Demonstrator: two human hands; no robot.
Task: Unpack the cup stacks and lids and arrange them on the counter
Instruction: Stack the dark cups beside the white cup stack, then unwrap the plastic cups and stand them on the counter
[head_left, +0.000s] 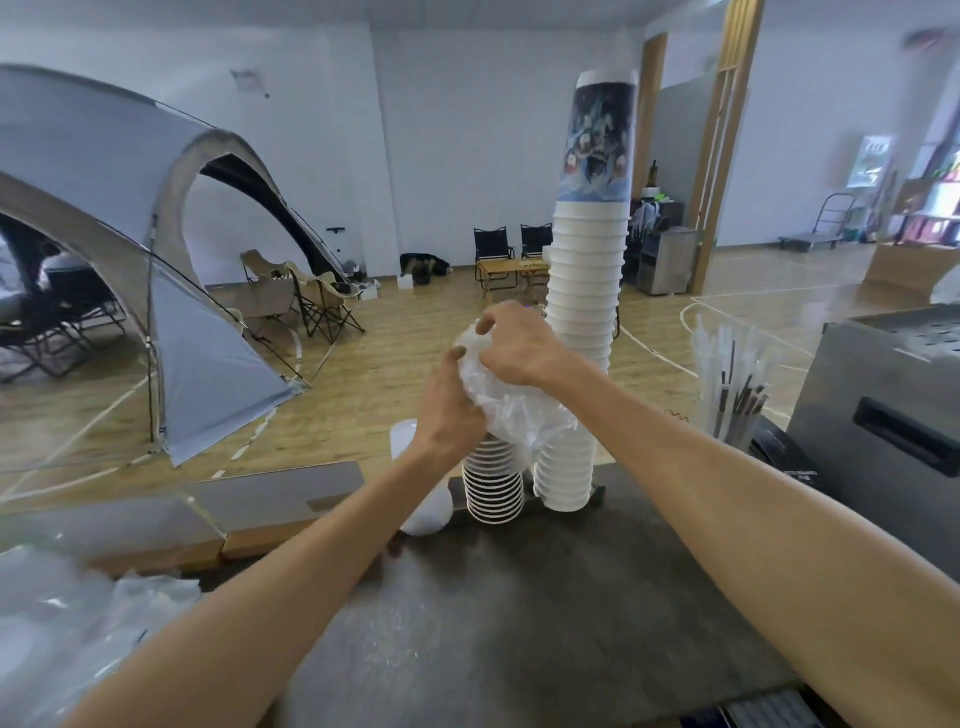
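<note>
A short stack of lids or cups with white rims (494, 493) stands on the dark counter (519, 623), its top still inside a clear plastic bag (511, 410). My left hand (449, 415) grips the bag's left side at the stack's top. My right hand (519, 345) pinches the bag from above. Right beside it rises a tall stack of white cups (582, 322), topped by a printed cup (600, 140).
A small white bag or lid bundle (428, 506) lies left of the short stack. Crumpled clear wrapping (72, 613) covers the counter's left end. A holder of straws (732, 384) and a metal machine (883, 415) stand at the right. Cardboard boxes (270, 499) line the far edge.
</note>
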